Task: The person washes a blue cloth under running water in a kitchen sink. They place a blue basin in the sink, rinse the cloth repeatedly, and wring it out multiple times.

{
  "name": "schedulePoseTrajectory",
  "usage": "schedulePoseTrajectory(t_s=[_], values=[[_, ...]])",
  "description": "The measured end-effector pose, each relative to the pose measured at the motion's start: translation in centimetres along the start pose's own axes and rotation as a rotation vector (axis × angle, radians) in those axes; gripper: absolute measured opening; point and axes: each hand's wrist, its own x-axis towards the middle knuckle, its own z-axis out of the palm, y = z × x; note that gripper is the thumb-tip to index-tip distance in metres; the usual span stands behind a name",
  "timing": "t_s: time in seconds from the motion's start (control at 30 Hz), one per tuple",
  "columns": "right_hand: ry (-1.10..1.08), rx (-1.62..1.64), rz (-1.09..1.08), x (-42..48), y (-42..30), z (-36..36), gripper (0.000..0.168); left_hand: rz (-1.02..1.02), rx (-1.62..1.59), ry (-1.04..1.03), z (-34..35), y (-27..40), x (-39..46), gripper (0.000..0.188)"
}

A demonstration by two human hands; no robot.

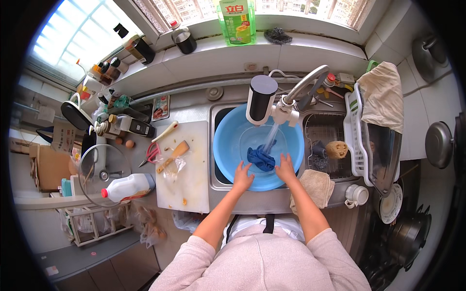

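Observation:
A light blue plastic basin (228,145) sits in the steel sink. Inside it lies a wet, crumpled dark blue cloth (260,158), and water from the tap (282,108) pours onto it. My left hand (243,176) is over the near left part of the basin, fingers spread, just short of the cloth. On the other side, my right hand (286,168) reaches in with its fingers apart, close to the cloth's right edge. Neither hand holds anything. Whether the right fingertips touch the cloth is hard to tell.
Left of the basin, a white cutting board (196,160) carries a wooden spatula (176,153). Red-handled scissors (150,154) and a white plastic jug (130,187) lie farther left. To the right are a beige towel (315,189), a loofah (336,150) and a white dish rack (356,138).

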Motion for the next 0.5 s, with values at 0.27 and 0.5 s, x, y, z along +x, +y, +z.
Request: schedulePoseTrajectory(t_s=[0.27,0.5], values=[[-0.131,-0.04,0.087,0.4,-0.6,-0.6,0.065,0.263,0.426,-0.115,-0.2,-0.3,-1.1,0.043],[0.134,-0.447,-0.17,0.7,0.5,1.0,0.056,0.235,0.421,-0.087,-0.8,1.0,-1.1,0.034]])
